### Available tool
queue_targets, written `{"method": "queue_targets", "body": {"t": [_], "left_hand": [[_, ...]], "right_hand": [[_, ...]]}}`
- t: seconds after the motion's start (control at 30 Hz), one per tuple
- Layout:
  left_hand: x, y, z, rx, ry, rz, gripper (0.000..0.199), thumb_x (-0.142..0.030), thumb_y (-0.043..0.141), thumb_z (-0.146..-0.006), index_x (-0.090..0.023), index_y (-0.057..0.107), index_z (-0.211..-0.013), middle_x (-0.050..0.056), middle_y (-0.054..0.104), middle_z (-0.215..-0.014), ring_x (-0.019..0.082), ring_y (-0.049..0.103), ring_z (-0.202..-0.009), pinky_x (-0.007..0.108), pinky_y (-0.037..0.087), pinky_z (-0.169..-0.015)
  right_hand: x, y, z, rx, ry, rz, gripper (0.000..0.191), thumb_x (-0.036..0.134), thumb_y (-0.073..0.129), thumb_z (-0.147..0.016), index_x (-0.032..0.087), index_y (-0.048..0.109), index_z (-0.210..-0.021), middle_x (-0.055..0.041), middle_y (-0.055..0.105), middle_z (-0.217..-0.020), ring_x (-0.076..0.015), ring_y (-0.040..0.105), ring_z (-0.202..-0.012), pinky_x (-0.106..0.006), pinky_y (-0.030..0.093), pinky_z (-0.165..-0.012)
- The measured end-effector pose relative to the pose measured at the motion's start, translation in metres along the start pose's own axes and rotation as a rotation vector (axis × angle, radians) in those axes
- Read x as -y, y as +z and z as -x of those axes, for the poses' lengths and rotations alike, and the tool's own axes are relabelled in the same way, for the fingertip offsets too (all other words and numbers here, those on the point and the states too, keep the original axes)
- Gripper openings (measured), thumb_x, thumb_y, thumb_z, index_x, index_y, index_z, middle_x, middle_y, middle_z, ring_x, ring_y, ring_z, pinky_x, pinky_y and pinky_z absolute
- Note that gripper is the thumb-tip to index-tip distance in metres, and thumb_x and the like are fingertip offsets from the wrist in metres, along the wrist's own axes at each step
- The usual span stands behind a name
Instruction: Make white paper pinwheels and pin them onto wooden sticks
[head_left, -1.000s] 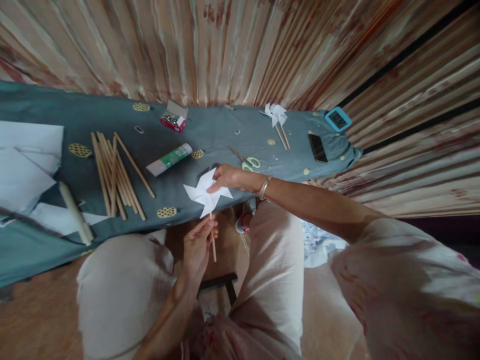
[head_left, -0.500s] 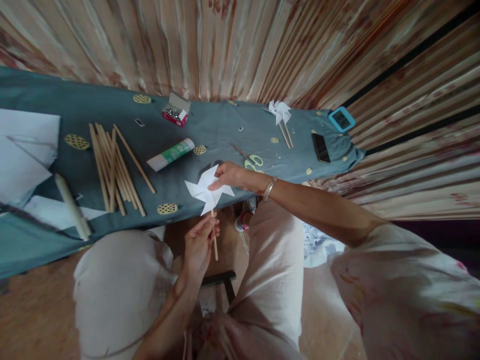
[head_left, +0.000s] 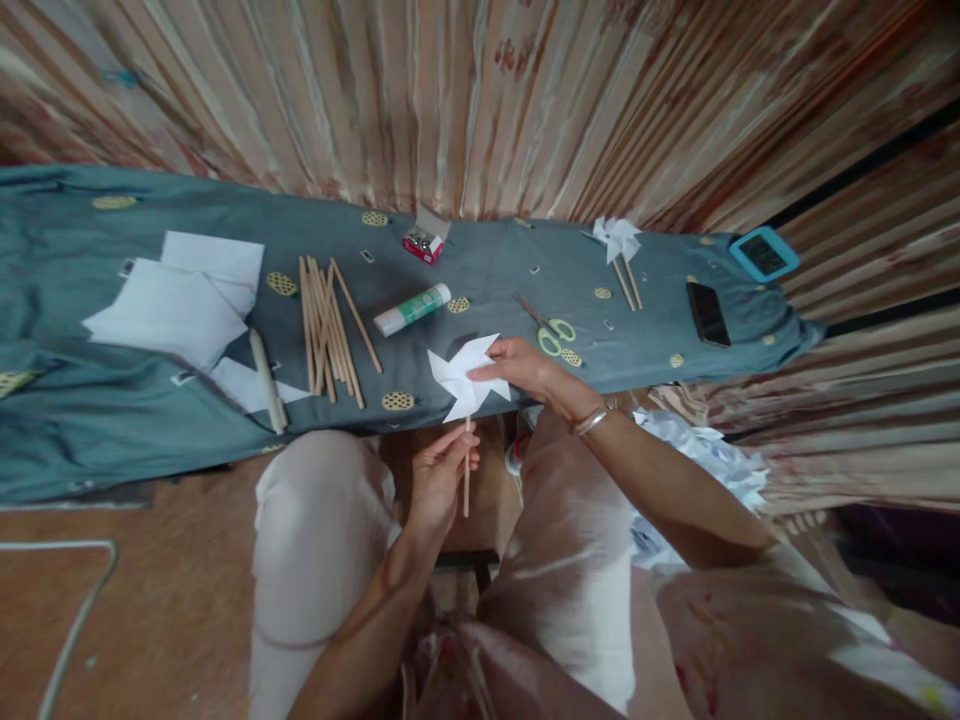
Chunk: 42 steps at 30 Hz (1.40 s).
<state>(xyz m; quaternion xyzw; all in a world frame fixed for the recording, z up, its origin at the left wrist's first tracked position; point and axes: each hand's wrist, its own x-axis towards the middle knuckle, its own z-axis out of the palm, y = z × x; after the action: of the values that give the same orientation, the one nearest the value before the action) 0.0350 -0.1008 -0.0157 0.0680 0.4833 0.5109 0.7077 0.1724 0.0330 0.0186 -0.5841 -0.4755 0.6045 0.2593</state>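
Head view. With my left grip (head_left: 439, 470) I am grasping a thin wooden stick (head_left: 466, 490), thumb and fingers pinching it a little below the white paper pinwheel (head_left: 457, 380) at its upper end. With my right grip (head_left: 525, 368) I am pinching the right-hand side of the pinwheel. I am holding it at the near edge of the bench (head_left: 510, 275), the stick's free end pointing down toward the gap between my knees.

Labels: a white tube (head_left: 412, 309) with a green band is lying just beyond the pinwheel; its pale print is coming out too small to read. A red box (head_left: 421, 247) is sitting open farther back, showing small shiny pieces; its markings are too small as well. At the right end, a blue-framed device (head_left: 765, 256) is showing a grey display, characters unresolved. A dark phone (head_left: 708, 313) is lying near it.

Also noting: green-handled scissors (head_left: 555, 336) are lying right of the tube; loose sticks (head_left: 324, 340) are lying in a pile to its left, white sheets (head_left: 176, 310) beyond those. Finished-looking pinwheels (head_left: 619, 240) are resting near the back edge.
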Motion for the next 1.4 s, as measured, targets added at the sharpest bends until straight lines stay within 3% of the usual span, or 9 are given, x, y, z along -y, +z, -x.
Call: {"method": "queue_targets", "body": {"t": [0.3, 0.63, 0.87, 1.13, 1.4], "left_hand": [[-0.014, 0.0, 0.002, -0.003, 0.097, -0.059, 0.033, -0.031, 0.086, -0.054, -0.013, 0.08, -0.081, 0.003, 0.072, -0.067, 0.008, 0.056, -0.053, 0.023, 0.044, -0.055], [-0.029, 0.011, -0.004, 0.039, 0.165, -0.061, 0.032, -0.032, 0.085, -0.055, -0.014, 0.079, -0.081, 0.003, 0.071, -0.068, 0.008, 0.055, -0.052, 0.024, 0.045, -0.054], [-0.037, 0.025, -0.013, 0.093, 0.165, -0.107, 0.028, -0.03, 0.083, -0.058, -0.014, 0.079, -0.08, 0.002, 0.071, -0.067, 0.008, 0.055, -0.051, 0.022, 0.044, -0.052], [-0.05, 0.048, -0.037, 0.159, 0.178, -0.191, 0.022, -0.026, 0.082, -0.06, -0.013, 0.079, -0.078, 0.003, 0.07, -0.064, 0.009, 0.055, -0.051, 0.024, 0.046, -0.052], [-0.058, 0.065, -0.059, 0.211, 0.216, -0.185, 0.024, -0.027, 0.082, -0.058, -0.014, 0.079, -0.078, 0.003, 0.071, -0.065, 0.008, 0.056, -0.051, 0.022, 0.046, -0.052]], "right_hand": [[0.007, 0.015, 0.015, -0.034, 0.025, -0.269, 0.043, 0.029, 0.096, -0.034, 0.016, 0.075, -0.069, 0.0023, 0.074, -0.063, -0.0116, 0.066, -0.063, -0.024, 0.052, -0.068], [0.018, 0.019, 0.01, -0.043, -0.082, -0.382, 0.038, 0.027, 0.096, -0.038, 0.018, 0.074, -0.067, 0.0027, 0.074, -0.062, -0.0109, 0.064, -0.055, -0.024, 0.052, -0.062], [0.019, 0.01, 0.008, -0.075, -0.155, -0.447, 0.036, 0.028, 0.096, -0.043, 0.019, 0.074, -0.07, 0.0024, 0.075, -0.065, -0.0142, 0.067, -0.059, -0.027, 0.054, -0.064], [0.024, -0.01, -0.001, -0.154, -0.24, -0.542, 0.038, 0.034, 0.096, -0.04, 0.021, 0.073, -0.068, 0.0036, 0.075, -0.065, -0.0121, 0.066, -0.057, -0.025, 0.057, -0.065], [0.037, -0.03, -0.02, -0.167, -0.266, -0.448, 0.038, 0.033, 0.097, -0.042, 0.023, 0.069, -0.066, 0.0021, 0.075, -0.067, -0.0152, 0.067, -0.063, -0.028, 0.058, -0.069]]}}
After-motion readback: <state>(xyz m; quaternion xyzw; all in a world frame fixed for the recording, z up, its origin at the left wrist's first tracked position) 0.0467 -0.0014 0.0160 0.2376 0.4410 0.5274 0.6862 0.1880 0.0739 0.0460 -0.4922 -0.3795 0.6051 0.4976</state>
